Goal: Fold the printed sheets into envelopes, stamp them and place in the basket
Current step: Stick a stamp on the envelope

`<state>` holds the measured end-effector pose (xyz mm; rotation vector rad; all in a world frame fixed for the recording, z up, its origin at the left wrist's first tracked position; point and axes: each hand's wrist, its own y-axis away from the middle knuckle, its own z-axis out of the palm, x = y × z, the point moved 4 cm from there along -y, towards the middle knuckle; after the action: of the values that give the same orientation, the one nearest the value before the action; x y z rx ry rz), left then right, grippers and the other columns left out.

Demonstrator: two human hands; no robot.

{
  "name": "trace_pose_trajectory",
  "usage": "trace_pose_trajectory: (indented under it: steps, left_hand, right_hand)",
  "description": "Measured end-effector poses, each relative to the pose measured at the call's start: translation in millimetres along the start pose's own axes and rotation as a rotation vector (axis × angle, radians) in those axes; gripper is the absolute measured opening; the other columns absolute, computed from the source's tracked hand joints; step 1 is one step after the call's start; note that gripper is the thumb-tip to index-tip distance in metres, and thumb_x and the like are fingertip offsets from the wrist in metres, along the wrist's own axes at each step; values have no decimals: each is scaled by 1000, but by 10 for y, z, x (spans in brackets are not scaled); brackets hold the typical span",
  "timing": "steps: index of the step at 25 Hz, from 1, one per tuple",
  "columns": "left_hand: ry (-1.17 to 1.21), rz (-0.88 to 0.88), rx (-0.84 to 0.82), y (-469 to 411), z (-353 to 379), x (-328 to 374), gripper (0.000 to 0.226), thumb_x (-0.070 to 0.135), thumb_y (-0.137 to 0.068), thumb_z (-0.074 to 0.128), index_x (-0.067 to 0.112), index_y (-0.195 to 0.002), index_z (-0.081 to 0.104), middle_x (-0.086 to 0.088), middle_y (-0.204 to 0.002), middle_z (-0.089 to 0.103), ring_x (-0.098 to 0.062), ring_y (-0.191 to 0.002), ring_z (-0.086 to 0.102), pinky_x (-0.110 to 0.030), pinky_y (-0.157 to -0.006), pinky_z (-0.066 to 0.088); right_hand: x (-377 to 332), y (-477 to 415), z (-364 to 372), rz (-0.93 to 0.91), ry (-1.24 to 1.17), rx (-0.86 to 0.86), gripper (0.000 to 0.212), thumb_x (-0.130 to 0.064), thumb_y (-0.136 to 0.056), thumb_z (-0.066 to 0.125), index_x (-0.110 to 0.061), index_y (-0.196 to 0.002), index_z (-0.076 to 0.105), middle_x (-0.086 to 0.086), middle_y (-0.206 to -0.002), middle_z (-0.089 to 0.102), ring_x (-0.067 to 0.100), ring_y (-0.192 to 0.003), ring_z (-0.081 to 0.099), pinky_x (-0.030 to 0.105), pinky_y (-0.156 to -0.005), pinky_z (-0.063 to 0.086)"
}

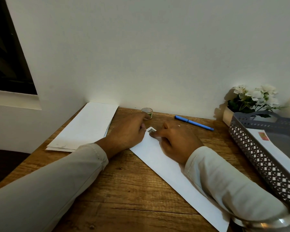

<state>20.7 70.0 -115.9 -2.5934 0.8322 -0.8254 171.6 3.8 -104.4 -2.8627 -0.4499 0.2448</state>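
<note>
One stamped envelope (261,141) in basket (258,159), right hand (176,141) forefinger pressing stamp (151,130), left hand (127,131) grip unclear

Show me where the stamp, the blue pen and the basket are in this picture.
stamp (151,130): head view, on its printed face.
blue pen (194,123): head view, on the middle of its barrel.
basket (261,163): head view, on its grey perforated side wall.
</note>
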Motion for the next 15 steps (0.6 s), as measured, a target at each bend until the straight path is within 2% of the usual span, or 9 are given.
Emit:
trace_pose_trajectory:
  steps: [3, 5, 8, 11, 13, 15]
  left_hand:
    - [13, -5, -9, -5, 14, -18, 41, 15, -96, 57, 20, -136, 55, 5, -101, 67, -5, -78, 56, -10, -63, 36]
    - [21, 2, -10, -5, 19, -21, 42, 14, -95, 58, 20, -137, 55, 5, -101, 67, -5, -78, 56, -11, -64, 37]
    - [15, 0, -9, -6, 16, -11, 41, 14, -96, 57, 21, -137, 54, 6, -100, 66, -5, -77, 56, -10, -63, 36]
    - [2, -6, -7, 5, 14, -12, 42, 15, -96, 56, 22, -137, 54, 8, -97, 67, -4, -76, 56, -9, -61, 35]
    - [1, 2, -2, 7, 6, -11, 42, 14, -95, 56, 21, -137, 55, 9, -96, 67, -3, -75, 55, -8, -62, 35]
    - [8, 11, 5, 4, 4, -1, 42, 14, -96, 57, 20, -137, 56, 7, -100, 67, -3, -76, 53, -7, -62, 33]
  right_hand:
    - [-55, -13, 26, 16, 63, -72, 46, -31, -106, 39, -44, -150, 40, 0, -127, 55, 21, -108, 57, 28, -79, 49]
    - [-75, -37, 15, 36, 106, -79, 45, -34, -106, 36, -44, -151, 39, 2, -137, 55, 26, -116, 58, 36, -89, 54]
    - [-50, -48, -6, 61, 103, -36, 42, -33, -106, 37, -38, -145, 50, -1, -119, 62, 19, -101, 60, 32, -80, 54]
    - [-6, -1, -3, 63, 98, -6, 37, -34, -104, 41, -31, -134, 63, -4, -99, 59, 15, -84, 56, 26, -68, 48]
    - [-9, 29, -12, 43, 97, 4, 36, -34, -104, 44, -31, -134, 64, -6, -97, 56, 13, -82, 54, 23, -62, 42]
    - [-30, 43, -14, 12, 96, -20, 39, -31, -104, 45, -37, -141, 56, -8, -100, 50, 11, -84, 48, 17, -59, 30]
